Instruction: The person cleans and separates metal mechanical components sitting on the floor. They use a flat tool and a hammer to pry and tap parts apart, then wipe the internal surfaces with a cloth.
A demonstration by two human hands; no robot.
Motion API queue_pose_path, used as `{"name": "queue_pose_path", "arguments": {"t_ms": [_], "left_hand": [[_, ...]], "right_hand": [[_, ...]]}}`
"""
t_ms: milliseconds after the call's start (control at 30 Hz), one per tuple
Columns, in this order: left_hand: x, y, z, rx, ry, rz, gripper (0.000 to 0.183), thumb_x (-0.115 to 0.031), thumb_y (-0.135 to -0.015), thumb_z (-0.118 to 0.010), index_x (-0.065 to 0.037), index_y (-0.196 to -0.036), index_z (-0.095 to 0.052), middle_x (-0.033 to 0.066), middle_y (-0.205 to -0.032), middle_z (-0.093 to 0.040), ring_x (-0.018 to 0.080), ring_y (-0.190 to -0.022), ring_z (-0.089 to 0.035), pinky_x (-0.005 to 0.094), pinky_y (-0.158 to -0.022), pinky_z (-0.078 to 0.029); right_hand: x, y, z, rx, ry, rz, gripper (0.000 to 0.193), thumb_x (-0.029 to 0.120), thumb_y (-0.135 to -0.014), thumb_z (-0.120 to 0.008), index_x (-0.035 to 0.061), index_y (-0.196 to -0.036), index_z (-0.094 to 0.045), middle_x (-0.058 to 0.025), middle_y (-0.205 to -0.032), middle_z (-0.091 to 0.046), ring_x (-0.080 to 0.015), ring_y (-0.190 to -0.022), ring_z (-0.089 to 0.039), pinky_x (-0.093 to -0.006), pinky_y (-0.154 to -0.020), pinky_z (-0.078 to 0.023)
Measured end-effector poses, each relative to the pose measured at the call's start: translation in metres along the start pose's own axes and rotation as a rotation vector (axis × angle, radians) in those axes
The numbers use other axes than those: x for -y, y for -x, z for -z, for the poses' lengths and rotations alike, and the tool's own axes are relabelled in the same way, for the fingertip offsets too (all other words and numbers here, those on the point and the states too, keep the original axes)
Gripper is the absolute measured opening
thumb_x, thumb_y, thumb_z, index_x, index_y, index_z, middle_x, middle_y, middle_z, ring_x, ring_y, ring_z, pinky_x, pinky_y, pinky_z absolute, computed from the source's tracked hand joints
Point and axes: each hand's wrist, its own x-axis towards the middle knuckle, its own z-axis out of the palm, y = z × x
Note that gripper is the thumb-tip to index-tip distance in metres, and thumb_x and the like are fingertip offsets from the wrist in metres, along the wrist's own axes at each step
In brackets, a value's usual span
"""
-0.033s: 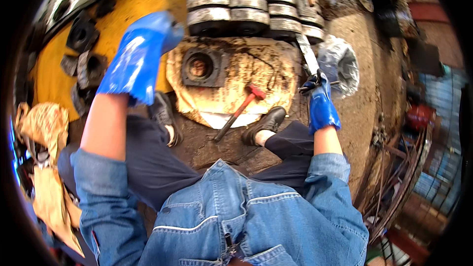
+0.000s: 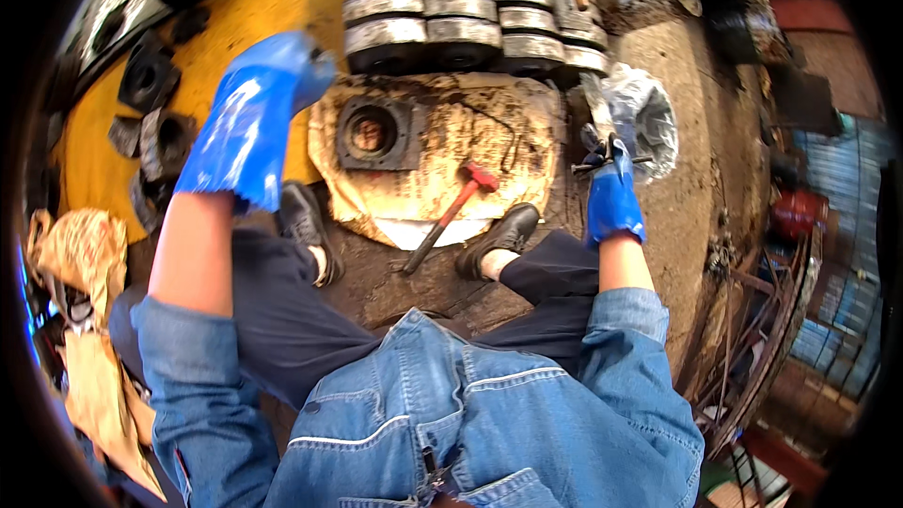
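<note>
My right hand [image 2: 613, 190], in a blue rubber glove, is closed around a flat metal tool [image 2: 596, 103] with a long pale bar and a dark crosspiece. The bar points away from me, toward the front of stacked round metal blocks [image 2: 463, 33]. My left hand [image 2: 299, 66], gloved in the same blue, is raised left of those stacks; its fingers are turned away and blurred. Between my hands lies a stained cardboard sheet [image 2: 451, 122]. On it sit a square dark metal block [image 2: 406, 132] with a round hole and a red-headed hammer [image 2: 480, 179].
A crumpled clear plastic bag [image 2: 654, 122] stands right of my right hand. Several dark metal parts [image 2: 150, 71] lie on the yellow surface [image 2: 268, 14] at left. Brown paper [image 2: 89, 249] hangs at the near left. A rusty metal frame [image 2: 767, 339] stands at right. My feet flank the hammer handle.
The scene has shifted slightly left in view. The bar in my right hand has swung a little more upright. The hammer and the square block stay where they were on the cardboard.
</note>
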Motion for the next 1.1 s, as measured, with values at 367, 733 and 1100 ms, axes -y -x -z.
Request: {"name": "queue_pose_path", "arguments": {"t_ms": [367, 733, 1100], "left_hand": [[-0.005, 0.004, 0.004, 0.116, -0.051, 0.127, 0.038, -0.037, -0.09, -0.056, -0.009, -0.11, -0.073, 0.0196, -0.109, -0.07, 0.0364, -0.104, -0.066, 0.0443, -0.092, -0.052], [-0.011, 0.0, 0.006, 0.127, -0.027, 0.086, 0.039, -0.038, -0.09, -0.056, -0.009, -0.11, -0.072, 0.0191, -0.112, -0.069, 0.0366, -0.105, -0.065, 0.0444, -0.093, -0.052], [-0.016, 0.003, 0.007, 0.231, -0.065, 0.086, 0.041, -0.037, -0.09, -0.055, -0.008, -0.114, -0.072, 0.0196, -0.119, -0.067, 0.0378, -0.112, -0.063, 0.0445, -0.097, -0.051]], "right_hand": [[0.006, -0.101, 0.115, -0.524, 1.267, 0.713, 0.03, 0.013, -0.088, -0.062, -0.0031, -0.113, -0.063, -0.0213, -0.1, -0.071, -0.0328, -0.087, -0.069, -0.0441, -0.078, -0.054], [-0.006, -0.043, 0.057, -0.263, 1.4, 0.535, 0.025, 0.016, -0.093, -0.055, 0.0009, -0.11, -0.064, -0.0249, -0.097, -0.071, -0.0388, -0.091, -0.07, -0.0448, -0.073, -0.056], [-0.156, 0.012, 0.005, -0.172, 1.336, 0.389, 0.033, 0.019, -0.089, -0.063, 0.0028, -0.117, -0.067, -0.0186, -0.093, -0.072, -0.0339, -0.084, -0.07, -0.0404, -0.077, -0.055]]}}
